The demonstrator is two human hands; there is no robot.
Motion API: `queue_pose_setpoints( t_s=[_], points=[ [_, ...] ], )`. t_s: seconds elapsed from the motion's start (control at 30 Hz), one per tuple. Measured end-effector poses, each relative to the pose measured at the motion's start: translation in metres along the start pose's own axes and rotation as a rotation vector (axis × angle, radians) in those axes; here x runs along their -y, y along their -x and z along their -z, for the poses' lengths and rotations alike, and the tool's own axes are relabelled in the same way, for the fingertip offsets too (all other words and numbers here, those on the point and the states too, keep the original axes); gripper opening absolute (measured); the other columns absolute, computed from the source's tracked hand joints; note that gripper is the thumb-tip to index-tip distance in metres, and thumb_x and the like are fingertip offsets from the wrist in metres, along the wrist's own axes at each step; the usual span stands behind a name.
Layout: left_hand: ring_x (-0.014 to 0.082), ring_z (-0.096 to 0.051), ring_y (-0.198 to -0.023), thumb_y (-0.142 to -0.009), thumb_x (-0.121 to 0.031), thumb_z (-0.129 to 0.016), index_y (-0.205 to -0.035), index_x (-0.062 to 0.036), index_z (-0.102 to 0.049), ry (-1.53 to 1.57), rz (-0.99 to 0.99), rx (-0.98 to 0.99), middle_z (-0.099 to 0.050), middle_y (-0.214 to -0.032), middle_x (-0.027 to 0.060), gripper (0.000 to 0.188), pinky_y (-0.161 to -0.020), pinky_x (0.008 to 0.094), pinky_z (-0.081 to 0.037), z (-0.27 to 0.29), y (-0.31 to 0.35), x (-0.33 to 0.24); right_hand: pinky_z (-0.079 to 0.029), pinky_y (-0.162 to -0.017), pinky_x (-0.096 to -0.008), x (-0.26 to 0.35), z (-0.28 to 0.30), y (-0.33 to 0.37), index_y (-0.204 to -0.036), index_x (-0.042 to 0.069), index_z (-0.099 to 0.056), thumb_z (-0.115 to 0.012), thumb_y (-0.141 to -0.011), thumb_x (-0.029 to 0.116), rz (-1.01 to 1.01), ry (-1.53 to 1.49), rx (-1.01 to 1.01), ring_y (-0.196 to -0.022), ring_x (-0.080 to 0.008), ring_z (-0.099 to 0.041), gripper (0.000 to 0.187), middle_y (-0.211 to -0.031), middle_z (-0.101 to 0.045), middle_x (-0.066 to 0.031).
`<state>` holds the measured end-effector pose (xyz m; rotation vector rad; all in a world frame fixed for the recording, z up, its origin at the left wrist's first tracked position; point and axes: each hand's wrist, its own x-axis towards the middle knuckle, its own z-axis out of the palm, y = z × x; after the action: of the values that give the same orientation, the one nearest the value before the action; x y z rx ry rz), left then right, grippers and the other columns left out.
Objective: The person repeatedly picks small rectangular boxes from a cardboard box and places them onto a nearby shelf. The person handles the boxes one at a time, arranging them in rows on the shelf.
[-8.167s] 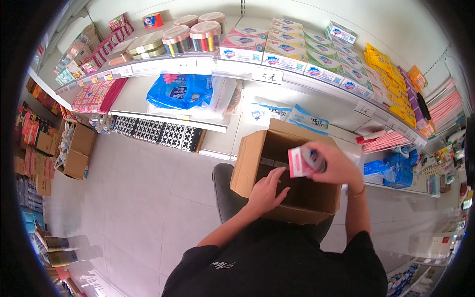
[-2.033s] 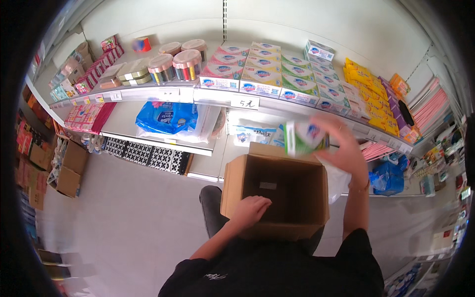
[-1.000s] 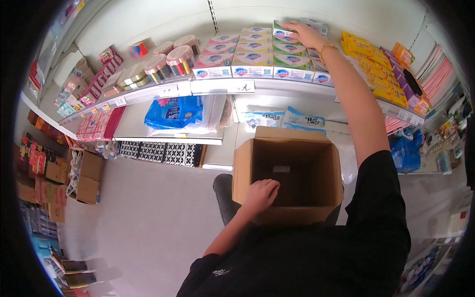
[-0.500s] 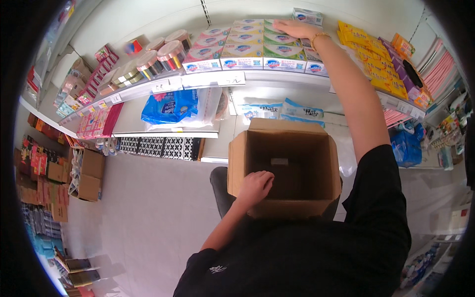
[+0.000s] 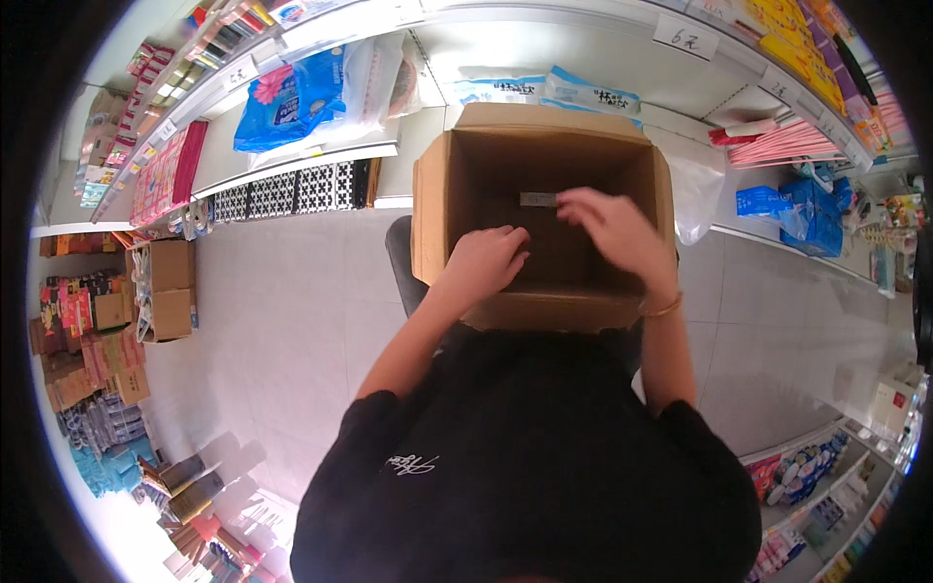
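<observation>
An opened cardboard box (image 5: 430, 223) stands in front of me with its flaps folded outward. My left hand (image 5: 482, 260) is over its near left side, fingers loosely bent and holding nothing that I can see. Over the right part of the opening, my right hand (image 5: 619, 238) reaches in with fingers apart, slightly blurred. Its fingertips appear close to a small pale rectangular piece (image 5: 536, 199) deep in the box. Whether they touch it I cannot tell. The rest of the box's inside is dark brown cardboard.
A shelf edge with price tags (image 5: 685, 37) runs above the box. Beneath it lie a blue package (image 5: 296, 97) and blue-and-white packs (image 5: 590, 92). Blue bags (image 5: 812, 216) are at the right. Cardboard cartons (image 5: 170, 291) stand on the floor at the left.
My right hand has come down from the soap boxes on the upper shelf to the cardboard box. The view has tilted downward, and my left hand stays at the box.
</observation>
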<state>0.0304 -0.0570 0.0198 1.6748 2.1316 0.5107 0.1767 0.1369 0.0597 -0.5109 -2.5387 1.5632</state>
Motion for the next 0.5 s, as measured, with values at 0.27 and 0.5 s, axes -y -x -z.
queue_pose_setpoints(
  t_s=[0.27, 0.5],
  points=[
    [0.0403, -0.066, -0.108, -0.091, -0.027, -0.065, -0.127, -0.0068, -0.061, -0.192, 0.008, 0.511, -0.067, -0.122, 0.0217, 0.041, -0.092, 0.0506, -0.055, -0.045, -0.154, 0.019, -0.054, -0.089, -0.0505, -0.077, -0.059, 0.045, -0.123, 0.007, -0.066, -0.055, -0.097, 0.019, -0.297, 0.27, 0.15, -0.101, -0.0415, -0.067, 0.031, -0.106, -0.071, -0.0225],
    [0.0376, -0.057, -0.128, -0.094, -0.026, -0.06, -0.133, -0.0104, -0.061, -0.36, 0.07, 0.607, -0.056, -0.14, 0.02, 0.042, -0.104, 0.0501, -0.049, -0.229, -0.178, 0.137, -0.053, -0.091, -0.0504, -0.067, -0.057, 0.047, -0.125, 0.008, -0.064, -0.055, -0.097, 0.021, -0.287, 0.262, 0.209, -0.102, -0.0416, -0.066, 0.032, -0.108, -0.071, -0.0217]
  ],
)
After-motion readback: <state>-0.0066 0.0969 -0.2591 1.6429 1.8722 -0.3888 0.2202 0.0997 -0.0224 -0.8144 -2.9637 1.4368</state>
